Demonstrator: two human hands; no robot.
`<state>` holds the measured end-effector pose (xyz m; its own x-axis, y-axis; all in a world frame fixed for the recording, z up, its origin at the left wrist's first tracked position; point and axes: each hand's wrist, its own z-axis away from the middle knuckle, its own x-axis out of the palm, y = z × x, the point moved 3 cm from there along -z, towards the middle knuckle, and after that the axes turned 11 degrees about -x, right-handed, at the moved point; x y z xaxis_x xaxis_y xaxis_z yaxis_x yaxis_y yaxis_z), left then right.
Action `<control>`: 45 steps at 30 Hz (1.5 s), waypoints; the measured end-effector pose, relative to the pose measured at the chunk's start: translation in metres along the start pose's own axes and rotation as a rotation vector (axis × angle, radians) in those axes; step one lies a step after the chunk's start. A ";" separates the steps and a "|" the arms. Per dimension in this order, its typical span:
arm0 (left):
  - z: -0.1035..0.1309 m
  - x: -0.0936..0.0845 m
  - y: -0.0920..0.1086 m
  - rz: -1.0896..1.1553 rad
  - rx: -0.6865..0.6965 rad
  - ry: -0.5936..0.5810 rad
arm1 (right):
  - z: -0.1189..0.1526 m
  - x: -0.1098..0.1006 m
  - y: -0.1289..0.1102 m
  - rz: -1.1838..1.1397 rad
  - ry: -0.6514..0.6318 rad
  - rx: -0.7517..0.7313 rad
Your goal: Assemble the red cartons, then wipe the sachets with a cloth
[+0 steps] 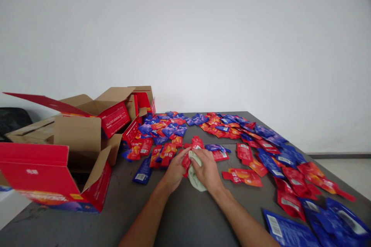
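Observation:
Both hands meet over the middle of the dark table. My left hand (175, 170) is closed on a red pouch (187, 160), which is partly hidden by the fingers. My right hand (207, 170) grips a pale green cloth (194, 176) against that pouch, and the cloth's lower end hangs toward the table. Just beyond the fingers lies another red pouch (197, 142). Close to my left hand are several red and orange pouches (167, 153) and a blue pouch (143, 171). An orange-red pouch (245, 177) lies flat to the right of my right hand.
Open red cardboard boxes (37, 169) crowd the left side, their brown flaps (77, 135) sticking out. Mixed red and blue pouches (171, 125) are heaped at the back. More spread along the right side, with blue pouches (290, 228) at the near right corner. A white wall (203, 38) stands behind.

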<state>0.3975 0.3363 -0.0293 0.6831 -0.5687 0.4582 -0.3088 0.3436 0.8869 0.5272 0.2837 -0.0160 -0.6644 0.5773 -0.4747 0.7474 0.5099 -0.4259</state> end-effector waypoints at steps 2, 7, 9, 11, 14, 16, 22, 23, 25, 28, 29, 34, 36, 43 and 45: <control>0.001 0.003 0.001 -0.014 -0.008 -0.025 | -0.002 -0.008 0.009 0.086 0.071 0.032; 0.001 0.005 -0.002 -0.036 -0.002 -0.049 | -0.003 -0.016 0.015 0.172 0.102 0.024; 0.000 0.001 -0.003 -0.034 0.014 -0.027 | -0.003 -0.010 0.007 0.127 0.026 -0.026; -0.001 -0.006 -0.005 -0.028 0.017 0.004 | -0.002 -0.002 -0.007 0.061 -0.084 -0.080; -0.003 -0.013 -0.006 -0.019 0.026 0.053 | -0.003 0.006 -0.025 -0.009 -0.195 -0.144; -0.002 -0.014 -0.005 -0.005 0.040 0.077 | -0.003 0.007 -0.031 -0.027 -0.214 -0.162; -0.003 -0.005 0.002 0.177 0.033 0.158 | -0.001 0.004 -0.019 -0.037 -0.030 -0.045; -0.004 -0.006 0.002 0.212 0.042 0.203 | -0.001 0.003 -0.017 -0.029 0.014 -0.013; -0.006 -0.010 0.002 0.256 0.063 0.293 | -0.001 0.000 -0.014 -0.015 0.069 0.049; -0.008 -0.018 0.000 0.251 0.090 0.386 | -0.003 -0.005 -0.014 -0.015 0.111 0.102; -0.008 -0.020 0.000 0.237 0.100 0.402 | -0.004 -0.006 -0.014 -0.020 0.126 0.109; -0.006 -0.026 0.002 0.133 0.134 0.435 | -0.005 -0.009 -0.017 -0.052 0.176 0.103; -0.006 -0.024 0.001 0.086 0.103 0.408 | -0.005 -0.009 -0.020 -0.076 0.173 0.093; -0.008 -0.004 -0.007 0.161 0.022 0.333 | -0.003 -0.001 -0.029 -0.126 0.084 0.017; -0.007 -0.002 -0.006 0.245 0.004 0.318 | -0.001 0.002 -0.029 -0.114 0.046 -0.029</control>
<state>0.4023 0.3409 -0.0363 0.7598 -0.2103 0.6152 -0.4897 0.4373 0.7543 0.5039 0.2704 -0.0037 -0.7444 0.5434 -0.3882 0.6676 0.5913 -0.4524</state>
